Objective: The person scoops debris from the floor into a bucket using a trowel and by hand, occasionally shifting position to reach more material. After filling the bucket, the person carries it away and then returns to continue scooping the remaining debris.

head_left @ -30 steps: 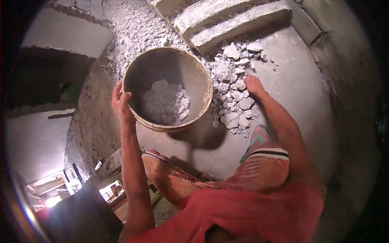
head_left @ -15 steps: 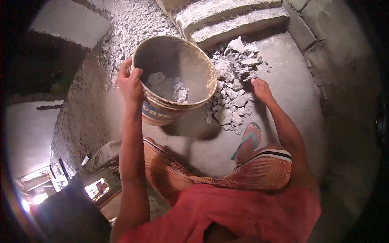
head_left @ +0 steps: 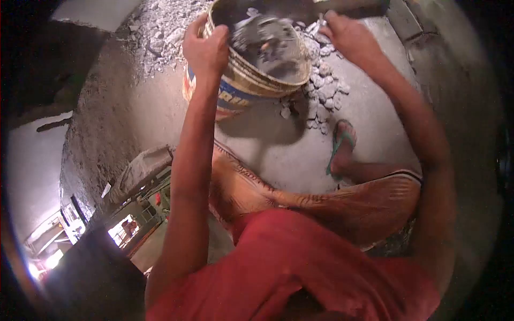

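Observation:
My left hand (head_left: 206,49) grips the near-left rim of a dirty plastic bucket (head_left: 235,91), thumb over the edge. The bucket has a blue and orange label and leans towards me. Grey rubble (head_left: 262,43) inside it is smeared by motion. My right hand (head_left: 350,37) is at the far-right side of the rim, fingers curled together; what they hold, if anything, I cannot make out. Below that hand, a heap of broken concrete pieces (head_left: 324,88) lies on the floor, right of the bucket.
Finer rubble (head_left: 155,43) spreads over the floor at the upper left. My foot in a green flip-flop (head_left: 342,142) stands just below the heap. Concrete blocks (head_left: 404,21) edge the upper right. Bright light comes from an opening at the lower left.
My right hand has risen from beside the heap to the bucket's rim. Rubble inside the bucket is now in motion. The bucket and my left hand appear higher and further right in view.

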### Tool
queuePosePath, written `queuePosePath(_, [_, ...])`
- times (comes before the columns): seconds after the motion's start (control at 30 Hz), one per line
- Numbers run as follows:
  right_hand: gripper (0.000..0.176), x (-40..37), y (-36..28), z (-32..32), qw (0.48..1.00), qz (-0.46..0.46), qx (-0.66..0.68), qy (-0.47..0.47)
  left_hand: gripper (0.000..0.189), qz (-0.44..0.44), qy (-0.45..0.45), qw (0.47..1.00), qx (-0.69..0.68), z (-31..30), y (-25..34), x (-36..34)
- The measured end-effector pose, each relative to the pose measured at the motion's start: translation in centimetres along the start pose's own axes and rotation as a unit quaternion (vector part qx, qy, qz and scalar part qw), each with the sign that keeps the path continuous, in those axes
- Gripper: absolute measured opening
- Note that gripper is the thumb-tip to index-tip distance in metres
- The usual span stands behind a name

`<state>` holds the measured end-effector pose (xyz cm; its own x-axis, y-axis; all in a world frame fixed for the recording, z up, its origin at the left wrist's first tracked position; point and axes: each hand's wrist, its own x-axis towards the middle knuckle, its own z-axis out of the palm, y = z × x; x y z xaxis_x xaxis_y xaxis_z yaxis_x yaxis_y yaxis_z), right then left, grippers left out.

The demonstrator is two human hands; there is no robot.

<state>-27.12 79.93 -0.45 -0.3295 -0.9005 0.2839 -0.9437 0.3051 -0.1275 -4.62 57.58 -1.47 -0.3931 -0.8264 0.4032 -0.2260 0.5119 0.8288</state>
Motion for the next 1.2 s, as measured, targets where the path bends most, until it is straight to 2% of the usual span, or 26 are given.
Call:
queuePosePath(0.03, [0.034,0.3,0.2,-0.9,1.0,-0.002,-0.006,0.025,0.049,-0.005,-0.005,1.0,-0.004,-0.2,0.4,0.3])
queuePosePath(0.1, [0.036,-1.0,-1.2,-4.9,0.988,0.124,0.081,-0.044,0.048,-0.033,-0.022,0.997,-0.072,-0.6,0.5,1.0])
queuePosePath(0.13, [0.032,-2.5,0.4,-4.0,0.993,0.095,0.06,-0.041,0.046,-0.058,-0.027,0.997,-0.035,-1.1,-1.7,2.4])
queuePosePath(0.17, [0.029,-5.1,2.5,-2.7,0.996,0.068,0.04,-0.037,0.042,-0.076,-0.024,0.988,-0.135,-1.7,-2.2,3.3])
queuePosePath(0.23, [0.031,-12.1,3.9,1.0,0.981,0.091,0.079,-0.154,0.042,-0.107,-0.054,0.962,-0.247,-3.4,-4.7,5.6])
queuePosePath(0.27, [0.03,-14.8,1.6,1.3,0.929,0.182,0.141,-0.289,0.042,-0.108,-0.051,0.962,-0.247,-4.2,-5.6,6.4])
queuePosePath(0.3, [0.032,-19.7,1.7,4.5,0.954,-0.012,0.082,-0.289,0.041,-0.111,-0.056,0.969,-0.213,-4.9,-6.3,7.1])
queuePosePath(0.33, [0.034,-20.5,-2.8,3.8,0.868,0.242,0.173,-0.397,0.041,-0.114,-0.062,0.976,-0.177,-5.6,-7.0,7.7])
queuePosePath(0.37, [0.04,-27.9,-1.7,9.9,0.912,0.126,0.176,-0.349,0.041,-0.109,-0.059,0.976,-0.177,-6.3,-7.6,8.4])
queuePosePath(0.43, [0.041,-27.3,-9.1,9.9,0.819,0.198,0.215,-0.494,0.047,-0.106,-0.113,0.975,-0.16,-7.5,-8.8,9.2])
queuePosePath(0.5, [0.041,-29.7,-13.3,11.9,0.807,0.169,0.254,-0.506,0.044,-0.097,-0.1,0.98,-0.144,-8.9,-8.3,8.9])
queuePosePath(0.57, [0.04,-32.1,-16.3,15.3,0.832,0.125,0.324,-0.432,0.045,-0.223,-0.122,0.915,-0.313,-10.3,-8.2,8.7])
queuePosePath(0.63, [0.039,-31.4,-19.6,16.8,0.832,0.134,0.339,-0.418,0.051,-0.206,-0.12,0.92,-0.311,-11.4,-8.9,7.8])
queuePosePath(0.7, [0.038,-29.8,-19.8,19.4,0.837,0.145,0.347,-0.397,0.055,-0.218,-0.155,0.895,-0.357,-12.4,-8.5,7.3])
queuePosePath(0.77, [0.038,-27.8,-18.2,23.0,0.869,0.287,0.323,-0.242,0.056,-0.209,-0.171,0.889,-0.371,-12.9,-8.3,6.5])
queuePosePath(0.83, [0.04,-23.9,-13.8,23.3,0.898,0.274,0.295,-0.179,0.056,-0.202,-0.182,0.882,-0.386,-13.6,-8.1,5.7])
queuePosePath(0.93, [0.041,-18.2,-9.1,24.8,0.924,0.225,0.259,-0.17,0.057,-0.173,-0.23,0.877,-0.385,-13.4,-8.2,5.0])
queuePosePath(0.97, [0.041,-16.6,-8.3,25.3,0.914,0.269,0.253,-0.167,0.057,-0.167,-0.225,0.879,-0.386,-13.2,-8.2,4.5])
queuePosePath(1.0, [0.041,-15.3,-7.8,26.1,0.903,0.311,0.248,-0.164,0.057,-0.171,-0.166,0.912,-0.335,-13.2,-8.4,3.9])
queuePosePath(1.03, [0.041,-14.3,-7.6,26.7,0.905,0.305,0.25,-0.16,0.056,-0.174,-0.106,0.937,-0.283,-13.4,-8.4,3.4])
queuePosePath(1.13, [0.044,-12.1,-6.9,26.9,0.907,0.323,0.242,-0.116,0.056,-0.176,-0.098,0.928,-0.313,-14.0,-8.4,2.9])
queuePosePath(1.2, [0.044,-11.7,-6.9,25.2,0.905,0.325,0.239,-0.136,0.056,-0.179,-0.097,0.921,-0.331,-14.6,-9.5,2.9])
